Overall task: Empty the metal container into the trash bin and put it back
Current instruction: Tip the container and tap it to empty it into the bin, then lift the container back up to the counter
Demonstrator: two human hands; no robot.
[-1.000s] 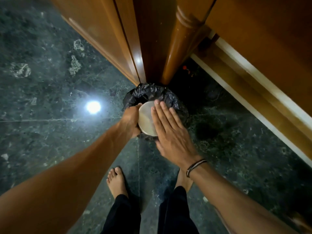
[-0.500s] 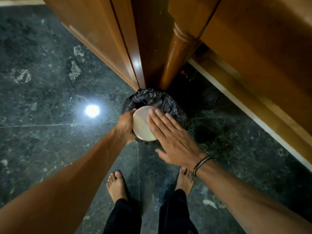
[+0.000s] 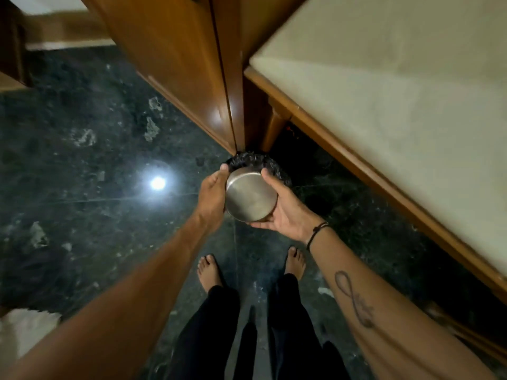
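While a person stands barefoot in black trousers (image 3: pixel 288 333) on a dark green marble floor (image 3: pixel 82 215), both bare forearms reach forward and down from the bottom of the frame, the right one marked with a looping dark tattoo (image 3: pixel 356 300) and circled at the wrist by a thin black cord bracelet (image 3: pixel 317 233). Between the two hands sits a round, shallow, brushed-steel metal container (image 3: pixel 251 198), turned so that its flat underside faces the camera. The left hand (image 3: pixel 212 193) wraps its left edge with the thumb up on the rim, and the right hand (image 3: pixel 285 209) cups its right and lower edge, palm up, fingers curled under it; both hands are closed around the container. It is held directly above a small trash bin lined with a crinkled black plastic bag (image 3: pixel 277 167), only the far and right rim of which shows past the metal. What the container holds cannot be seen from this side. To the left, a bright round light reflection (image 3: pixel 158 183) glares on the polished stone. Behind the bin rises a glossy brown wooden cabinet panel (image 3: pixel 175 64), and to the right runs a cream-topped wooden-framed table (image 3: pixel 384 105).
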